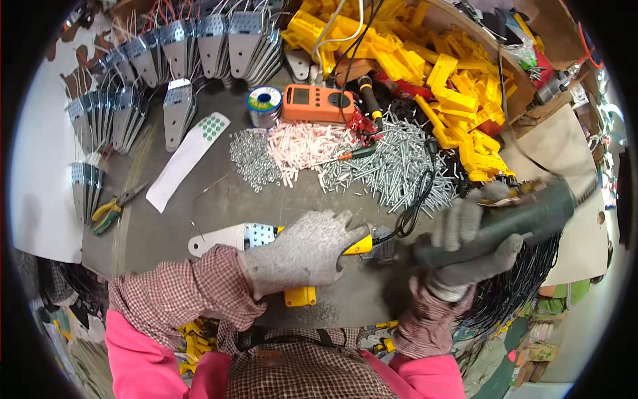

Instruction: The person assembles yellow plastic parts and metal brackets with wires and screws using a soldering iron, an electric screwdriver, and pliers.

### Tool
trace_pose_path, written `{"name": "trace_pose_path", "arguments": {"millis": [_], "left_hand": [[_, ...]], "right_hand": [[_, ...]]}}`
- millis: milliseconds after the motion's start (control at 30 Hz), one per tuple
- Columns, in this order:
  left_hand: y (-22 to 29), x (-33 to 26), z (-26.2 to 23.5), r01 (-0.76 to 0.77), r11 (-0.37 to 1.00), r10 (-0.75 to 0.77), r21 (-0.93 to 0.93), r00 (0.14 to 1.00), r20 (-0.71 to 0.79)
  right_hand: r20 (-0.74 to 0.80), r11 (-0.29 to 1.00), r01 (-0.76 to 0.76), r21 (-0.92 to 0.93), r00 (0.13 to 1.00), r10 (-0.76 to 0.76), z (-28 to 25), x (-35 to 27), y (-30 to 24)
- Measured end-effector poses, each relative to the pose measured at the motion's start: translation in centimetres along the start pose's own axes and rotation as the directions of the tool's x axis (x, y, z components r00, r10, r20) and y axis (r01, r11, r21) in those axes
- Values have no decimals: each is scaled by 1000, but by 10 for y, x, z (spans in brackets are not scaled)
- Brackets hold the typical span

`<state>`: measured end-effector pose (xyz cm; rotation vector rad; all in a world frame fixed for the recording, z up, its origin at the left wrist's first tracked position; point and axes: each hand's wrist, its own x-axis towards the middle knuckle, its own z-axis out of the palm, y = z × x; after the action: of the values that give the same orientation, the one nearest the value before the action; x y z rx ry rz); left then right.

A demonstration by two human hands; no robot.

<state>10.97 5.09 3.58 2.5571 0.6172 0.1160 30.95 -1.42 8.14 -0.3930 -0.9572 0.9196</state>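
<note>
My left hand (302, 256), in a grey work glove, is closed over a yellow plastic housing (360, 246) lying on the bench in front of me. From the housing's left side sticks out a flat metal plate (222, 239) with a perforated end. A black cable (405, 229) leads away at its right end. Below my palm shows another yellow part (300, 296); whether it belongs to the same housing is hidden. My right hand (475, 243), also gloved and blurred by motion, grips a dark green power tool (531, 213), held to the right of the housing.
Behind lie piles of screws (405, 159), pale sleeves (302, 149) and nuts (252, 159). An orange multimeter (318, 104) stands beside a solder spool (264, 103). Yellow housings (458, 86) fill the back right. Metal plates (242, 43) line the back left, with pliers (113, 211) nearer. Black wires (518, 286) hang at right.
</note>
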Motion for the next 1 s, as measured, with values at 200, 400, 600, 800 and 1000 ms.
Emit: {"name": "trace_pose_path", "arguments": {"millis": [200, 400, 600, 800, 1000], "left_hand": [[-2, 3, 12, 47, 999, -47, -19, 999, 11], [-5, 3, 11, 48, 998, -47, -43, 999, 13], [2, 7, 2, 58, 998, -61, 30, 994, 90], [-1, 3, 7, 115, 993, -115, 22, 993, -9], [0, 1, 7, 92, 996, -91, 12, 994, -66]], "right_hand": [[115, 988, -70, -136, 990, 86, 6, -4, 33], [633, 969, -246, 3, 750, 189, -12, 24, 38], [703, 975, -223, 18, 696, 146, -10, 22, 48], [164, 965, -123, -232, 973, 164, 11, -6, 45], [181, 999, 48, 13, 982, -50, 3, 5, 45]]}}
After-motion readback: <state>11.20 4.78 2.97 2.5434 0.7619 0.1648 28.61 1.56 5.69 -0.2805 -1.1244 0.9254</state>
